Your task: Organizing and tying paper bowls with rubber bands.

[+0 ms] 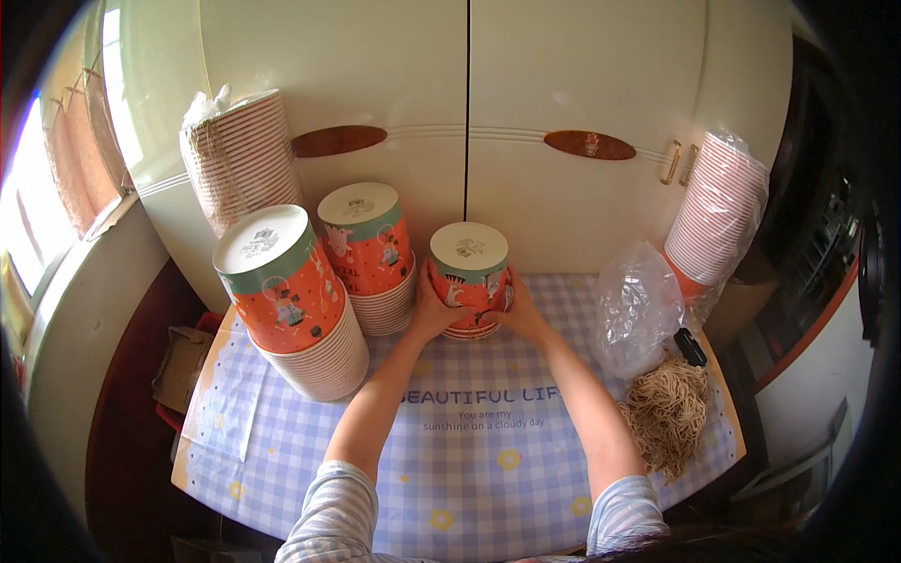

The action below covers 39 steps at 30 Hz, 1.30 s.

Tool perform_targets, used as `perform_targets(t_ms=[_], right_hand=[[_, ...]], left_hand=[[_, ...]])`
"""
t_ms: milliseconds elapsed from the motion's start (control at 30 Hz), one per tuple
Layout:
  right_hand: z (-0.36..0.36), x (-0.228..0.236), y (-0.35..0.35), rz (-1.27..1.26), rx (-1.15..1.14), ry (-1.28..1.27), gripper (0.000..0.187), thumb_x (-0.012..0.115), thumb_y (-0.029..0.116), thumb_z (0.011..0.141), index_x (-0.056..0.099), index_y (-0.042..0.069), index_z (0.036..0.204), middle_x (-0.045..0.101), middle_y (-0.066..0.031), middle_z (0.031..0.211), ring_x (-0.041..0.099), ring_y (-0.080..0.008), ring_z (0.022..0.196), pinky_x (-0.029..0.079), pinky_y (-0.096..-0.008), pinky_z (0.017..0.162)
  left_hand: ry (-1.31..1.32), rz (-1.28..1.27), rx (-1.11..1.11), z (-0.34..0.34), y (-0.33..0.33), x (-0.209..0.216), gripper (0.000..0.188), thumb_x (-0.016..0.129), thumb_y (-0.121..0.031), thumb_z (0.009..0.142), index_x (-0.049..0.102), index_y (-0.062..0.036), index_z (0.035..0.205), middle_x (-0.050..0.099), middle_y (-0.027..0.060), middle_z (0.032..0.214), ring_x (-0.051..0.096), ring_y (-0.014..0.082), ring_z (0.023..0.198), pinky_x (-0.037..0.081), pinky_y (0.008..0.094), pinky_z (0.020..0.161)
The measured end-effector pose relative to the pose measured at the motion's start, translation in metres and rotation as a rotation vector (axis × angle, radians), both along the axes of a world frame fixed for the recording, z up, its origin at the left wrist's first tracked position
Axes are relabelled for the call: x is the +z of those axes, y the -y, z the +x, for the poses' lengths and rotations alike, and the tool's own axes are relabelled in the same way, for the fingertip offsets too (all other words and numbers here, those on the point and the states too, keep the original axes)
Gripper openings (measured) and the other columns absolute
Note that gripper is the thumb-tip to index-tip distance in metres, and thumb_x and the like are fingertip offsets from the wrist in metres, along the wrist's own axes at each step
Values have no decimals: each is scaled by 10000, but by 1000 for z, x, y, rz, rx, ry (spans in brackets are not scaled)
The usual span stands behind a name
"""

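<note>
Between my two hands is a short stack of orange and green paper cups [469,272], upside down with its pale base up. My left hand [437,312] wraps the left side of it, and my right hand [514,314] grips the right side. A few white rims show below my fingers, close to the tabletop. Left of my left hand stands a taller upturned stack of like paper cups [371,249]. Nearer to me on the left is another tall stack [289,291], leaning slightly, with many rims showing.
A checked blue-and-white tablecloth [469,479] covers the table. At back left stands a bagged cup stack [239,155]; at right, another wrapped stack [718,216]. A crumpled clear bag [640,305], a black clip-like object [690,347] and tangled beige string [668,413] lie at right. Cream cabinet doors [375,75] rise behind.
</note>
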State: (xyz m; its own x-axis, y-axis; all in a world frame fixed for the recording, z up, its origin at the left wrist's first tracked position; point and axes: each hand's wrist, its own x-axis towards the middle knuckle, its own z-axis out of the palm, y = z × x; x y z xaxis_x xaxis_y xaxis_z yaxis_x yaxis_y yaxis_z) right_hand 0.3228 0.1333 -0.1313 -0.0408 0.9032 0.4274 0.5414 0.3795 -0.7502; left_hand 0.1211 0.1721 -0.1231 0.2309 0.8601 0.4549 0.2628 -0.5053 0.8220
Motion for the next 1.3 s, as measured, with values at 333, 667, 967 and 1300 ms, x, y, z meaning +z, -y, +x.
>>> perform_targets(t_ms=[333,667,967,1300], right_hand=[[1,-6,-3,45,30,-2,1104,805,263,543,108,24,1366,322,-232,1313,311,-363,1223,282,-412,1012],[-17,4,23,-14,-67,80,1171,817,300,517,64,-33,1350,313,-251,1307,325,-379,1209,291,-416,1005],[-12,-25,20,13,-100,94,1167,810,300,526,54,-66,1337,318,-255,1299,327,-385,1200,296,-421,996],[-11,-28,16,50,-106,183,1078,790,287,549,118,-24,1333,345,-247,1272,335,-403,1180,327,-441,967]], left_hand=[[7,10,-42,-2,-6,-5,1245,840,-293,472,5,-4,1349,166,222,1373,209,333,1278,232,391,1045],[-7,24,-40,-8,-6,-3,1243,836,-299,479,-2,-13,1352,165,223,1375,219,333,1276,241,391,1041],[23,25,-68,-5,-6,-3,1228,832,-288,487,2,-19,1351,181,217,1369,223,327,1274,241,388,1041],[7,57,-63,-6,-6,-6,1205,827,-270,500,10,-17,1349,194,218,1361,228,324,1272,242,385,1040]])
